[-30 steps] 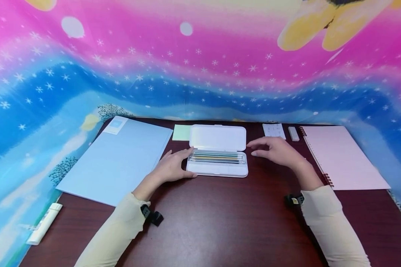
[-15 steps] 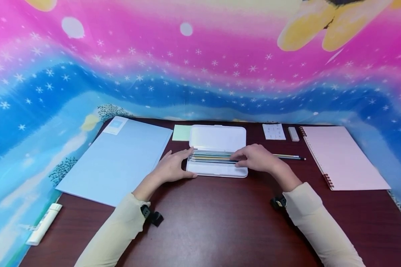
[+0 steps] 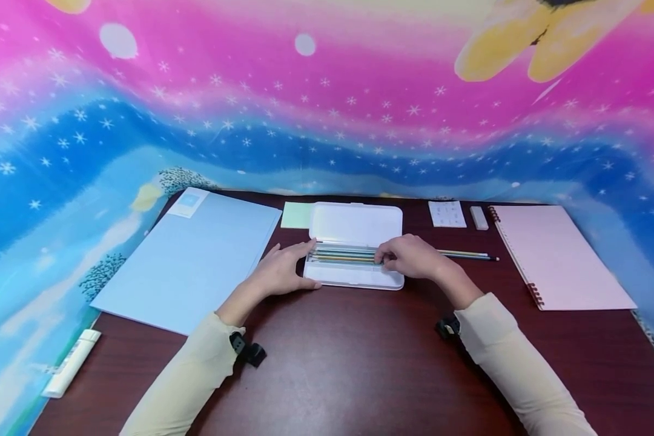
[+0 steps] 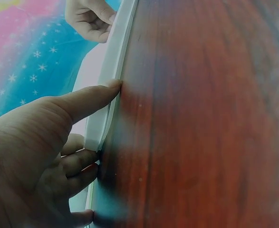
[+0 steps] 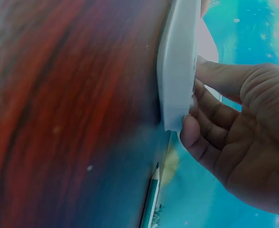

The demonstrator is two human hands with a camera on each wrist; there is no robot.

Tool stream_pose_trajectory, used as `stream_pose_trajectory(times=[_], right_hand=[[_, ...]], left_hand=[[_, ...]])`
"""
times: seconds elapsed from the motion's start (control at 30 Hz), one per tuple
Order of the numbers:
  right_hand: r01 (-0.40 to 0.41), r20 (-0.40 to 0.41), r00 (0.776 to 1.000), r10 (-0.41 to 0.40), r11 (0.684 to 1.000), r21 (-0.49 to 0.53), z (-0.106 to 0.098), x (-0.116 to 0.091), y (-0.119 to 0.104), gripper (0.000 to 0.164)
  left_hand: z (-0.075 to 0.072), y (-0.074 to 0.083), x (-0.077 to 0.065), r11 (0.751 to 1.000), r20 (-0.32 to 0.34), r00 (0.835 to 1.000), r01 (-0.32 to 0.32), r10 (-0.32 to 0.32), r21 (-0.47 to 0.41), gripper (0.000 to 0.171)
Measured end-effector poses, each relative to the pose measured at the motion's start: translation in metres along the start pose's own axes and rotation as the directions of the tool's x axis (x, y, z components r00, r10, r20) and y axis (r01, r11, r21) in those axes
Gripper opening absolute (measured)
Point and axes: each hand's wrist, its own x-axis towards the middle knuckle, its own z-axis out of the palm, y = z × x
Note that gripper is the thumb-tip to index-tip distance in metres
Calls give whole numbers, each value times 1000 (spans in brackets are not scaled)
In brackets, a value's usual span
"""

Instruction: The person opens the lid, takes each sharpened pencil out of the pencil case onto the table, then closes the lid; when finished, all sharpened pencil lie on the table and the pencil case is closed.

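Note:
A white pencil case point(image 3: 354, 277) lies with its lid point(image 3: 355, 223) raised back, holding several pencils point(image 3: 343, 257) in a row. My left hand point(image 3: 278, 270) grips its left end, thumb on the front edge and index finger near the hinge. In the left wrist view the thumb lies along the case's side point(image 4: 111, 61). Over the right part of the case, my right hand point(image 3: 411, 257) has curled fingers pinching at a pencil; the fingertips partly hide the contact. To its right, loose pencils point(image 3: 469, 255) lie on the table, partly behind the hand.
A light blue folder point(image 3: 191, 260) lies at left, a glue stick point(image 3: 72, 363) near the left edge. Behind are green sticky notes point(image 3: 295, 215), a white paper point(image 3: 447, 214) and an eraser point(image 3: 478, 218). A pink spiral notebook point(image 3: 561, 257) lies at right. A patterned cloth point(image 3: 327, 121) hangs behind.
My right hand has moved left from beside the case to over the pencils, its fingers curling in. Loose pencils right of the case came into view. The left hand stays put.

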Motion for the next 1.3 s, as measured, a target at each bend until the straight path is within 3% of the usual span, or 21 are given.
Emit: stream_pose_trajectory(times=[0.27,0.57,1.0,1.3], right_hand=[[37,-96,995,-29,996,85,-7,-11,12,18],[62,-266,963,-41,995,74,-25,-29,40,18],[-51,-361,928,90,992,115,-39,-69,73,15],[-85,-424,898,120,991,100,-38,-94,99,12]], left_hand=[[-2,1,0,1000,7,1000,-11,11,7,101],[-5,-1,3,1000,5,1000,-8,8,11,101],[-2,-1,2,1000,8,1000,-6,6,3,101],[-2,0,1,1000,6,1000,-11,11,-3,100]])
